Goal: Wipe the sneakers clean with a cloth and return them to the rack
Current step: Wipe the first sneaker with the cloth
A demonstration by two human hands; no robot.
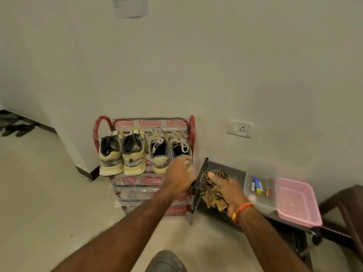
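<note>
**Four sneakers on the top tier of a rack, with the rightmost one held at its heel**

Four sneakers are shown side by side on the top tier of the shoe rack [193, 134], at the centre of the frame against the wall. Each is set with its long axis running away from the viewer: heels toward the bottom of the frame, toes toward the wall and tilted upward. The left pair [122, 152] is cream and grey; next to it stands the third sneaker [159, 152]. The rightmost sneaker [179, 147], with loose white laces, is gripped at its heel by the left hand [179, 176], whose fingers are curled over the heel rim.

The right hand [225, 190] is closed around a crumpled patterned cloth [213, 193], which is pressed onto a dark low table [222, 165] just to the right of the rack. An orange band [242, 210] is worn on that wrist.

Further right on the same table, a clear plastic container [261, 201] holding small items and a pink tray [298, 203] are seen side by side. The rack's red side frame and the table's near corner lie close together, just beside the left hand. A wall socket [239, 128] is placed above the table, a sheet of paper [130, 6] at the top of the frame, dark footwear [17, 128] at the far left, and a dark chair [345, 211] at the lower right.
</note>
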